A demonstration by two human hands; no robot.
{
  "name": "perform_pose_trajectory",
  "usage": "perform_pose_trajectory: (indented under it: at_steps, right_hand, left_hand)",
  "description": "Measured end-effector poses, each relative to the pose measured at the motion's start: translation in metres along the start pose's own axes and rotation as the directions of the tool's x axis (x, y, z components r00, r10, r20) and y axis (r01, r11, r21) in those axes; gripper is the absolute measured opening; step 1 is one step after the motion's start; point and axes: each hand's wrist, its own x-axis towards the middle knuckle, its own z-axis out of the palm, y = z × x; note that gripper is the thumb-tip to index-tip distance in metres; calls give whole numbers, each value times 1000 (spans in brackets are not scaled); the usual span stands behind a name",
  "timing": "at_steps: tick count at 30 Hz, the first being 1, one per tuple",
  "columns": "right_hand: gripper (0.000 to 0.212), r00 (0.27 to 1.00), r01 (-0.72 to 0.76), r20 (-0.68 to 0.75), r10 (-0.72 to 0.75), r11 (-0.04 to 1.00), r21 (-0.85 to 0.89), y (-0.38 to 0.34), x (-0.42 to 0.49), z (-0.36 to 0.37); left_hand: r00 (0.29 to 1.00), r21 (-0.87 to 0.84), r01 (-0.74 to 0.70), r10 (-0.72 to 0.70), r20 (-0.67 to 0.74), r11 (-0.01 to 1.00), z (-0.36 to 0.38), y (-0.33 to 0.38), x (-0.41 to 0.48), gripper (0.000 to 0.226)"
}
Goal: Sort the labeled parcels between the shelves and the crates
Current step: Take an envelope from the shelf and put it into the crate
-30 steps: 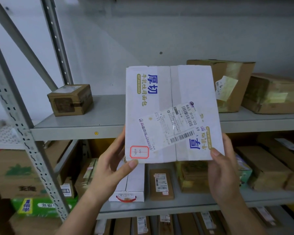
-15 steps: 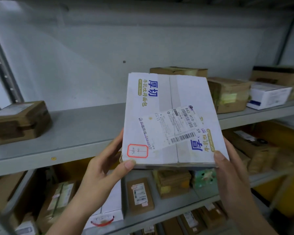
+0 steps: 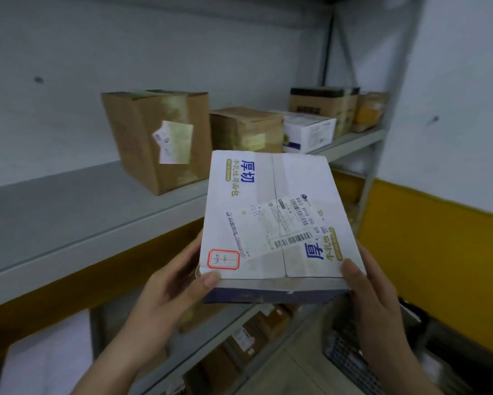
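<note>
Both hands grip the white labelled parcel (image 3: 279, 218) at its near corners: left hand (image 3: 165, 297), right hand (image 3: 373, 297). It is held in front of the grey shelf (image 3: 68, 223), which carries a brown carton (image 3: 154, 138).

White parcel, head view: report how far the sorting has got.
Done: the tall brown box and others stand on the upper shelf. In hand: the left hand and right hand grip the white parcel by its near corners, label up, before that shelf. Left: placing it; it rests nowhere yet.

Single head view, looking forward-down, close before grey shelf (image 3: 68, 223)
</note>
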Motion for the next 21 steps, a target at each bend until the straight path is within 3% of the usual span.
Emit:
perform_pose_trajectory:
  at_steps: [2, 6, 10, 16, 21]
  right_hand:
    - [46, 999, -10, -40, 9, 1000, -6, 5, 8, -29]
    - [42, 992, -77, -106, 68, 994, -79, 19, 23, -89]
    - [34, 974, -185, -148, 170, 978, -97, 38, 37, -141]
    - [35, 926, -336, -226, 301, 932, -133, 69, 54, -211]
    - [43, 853, -437, -350, 387, 897, -72, 114, 77, -260]
  left_hand:
    - [997, -18, 38, -37, 62, 999, 25, -14, 21, 93]
    - [983, -64, 136, -126, 135, 989, 82, -42, 63, 89]
    - [964, -87, 212, -193, 183, 973, 140, -77, 96, 38]
    - [908, -82, 352, -319, 272, 932, 214, -133, 146, 34]
    - [814, 14, 446, -412, 408, 895, 264, -181, 202, 41]
